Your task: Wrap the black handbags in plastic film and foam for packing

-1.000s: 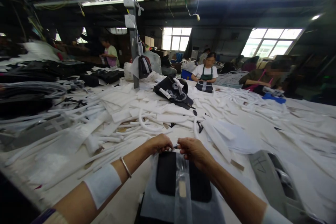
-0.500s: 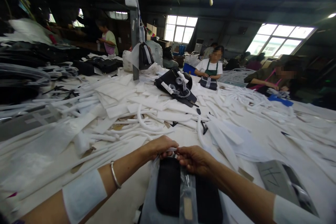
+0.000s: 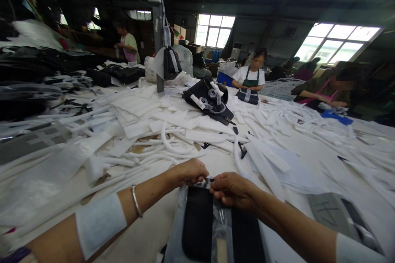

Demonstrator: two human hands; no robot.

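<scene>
A black bag (image 3: 197, 222) lies in front of me at the bottom edge, with a translucent plastic strip (image 3: 221, 222) running down its middle and pale wrapping along its left side. At its top edge, my left hand (image 3: 193, 171) is closed in a pinch, the fingers curled inward. My right hand (image 3: 231, 189) pinches close beside it, fingertips almost meeting the left ones. Between them shows a small bit of thin whitish wrapping, mostly hidden by the fingers. The bag's lower end is cut off by the frame.
White foam strips and sheets (image 3: 182, 121) cover much of the table. Beyond them lies another black bag (image 3: 210, 100) beside a grey post (image 3: 159, 45). A grey wrapped item (image 3: 331, 211) lies at right. Several people, one in a green apron (image 3: 251, 80), work farther back.
My hands have drawn slightly apart at the bag's top edge, and less of the whitish piece shows between them. The view has shifted a little.
</scene>
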